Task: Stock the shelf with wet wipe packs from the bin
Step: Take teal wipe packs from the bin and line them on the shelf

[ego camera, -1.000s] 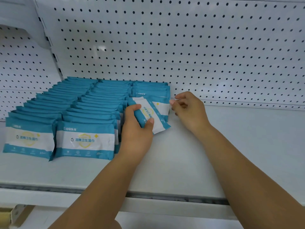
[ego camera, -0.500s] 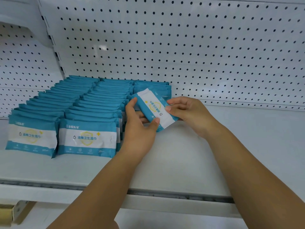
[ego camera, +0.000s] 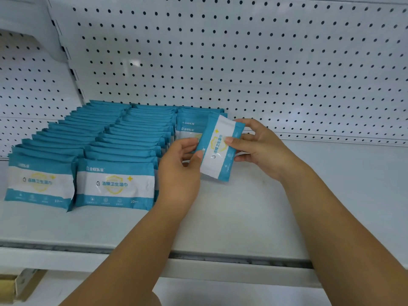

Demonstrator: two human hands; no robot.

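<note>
White metal shelf (ego camera: pixel 242 213), dark strip along the front lip; white pegboard (ego camera: pixel 242 62) behind. Stocked packs (ego camera: pixel 114 184) sit in overlapping rows at left, with a short third row at the back. Held pack (ego camera: pixel 218 151) is above the shelf, just in front of that short row, turned nearly on end. Left hand (ego camera: pixel 178 177) pinches its left edge, thumb on the face. Right hand (ego camera: pixel 260 149) grips the right edge, fingers curled. A second ago the pack lay tilted low beside the row; now it is raised and rotated.

You face a white pegboard panel (ego camera: pixel 265 51) across the upper frame. A tan object (ego camera: pixel 8 288) shows at lower left
</note>
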